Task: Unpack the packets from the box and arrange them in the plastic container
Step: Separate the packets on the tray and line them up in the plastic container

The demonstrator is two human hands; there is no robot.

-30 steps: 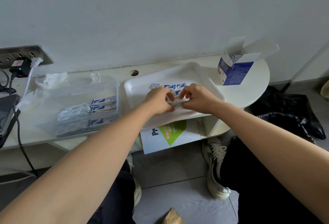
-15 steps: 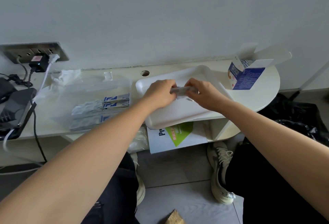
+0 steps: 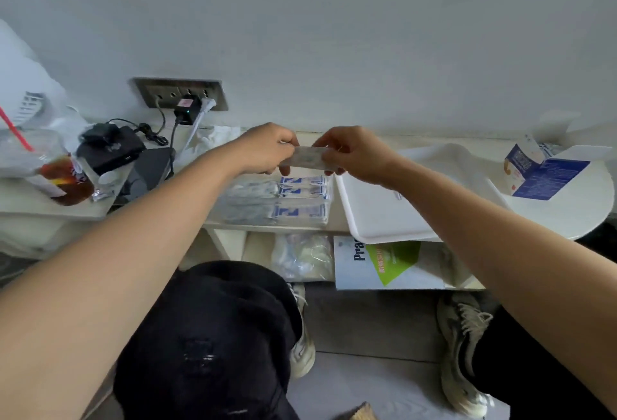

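My left hand (image 3: 267,149) and my right hand (image 3: 354,152) each pinch one end of a small stack of packets (image 3: 307,159), held level in the air above the clear plastic container (image 3: 233,212). Inside the container lie rows of blue-and-white packets (image 3: 300,199), right under my hands. The opened blue-and-white box (image 3: 541,169) stands at the far right of the white table, its flaps up. A white tray (image 3: 384,219) lies between the container and the box, with nothing showing on its bare part.
A wall socket strip (image 3: 180,93) with plugs and cables sits behind the container. Black devices (image 3: 113,149) and a drink cup with a red straw (image 3: 63,179) stand at the left. Under the table are a printed white bag (image 3: 384,262) and my shoes.
Both hands gathered the packets on the white tray, lifted them, and carried them left; they are now over the plastic container. The camera view has swung left too.
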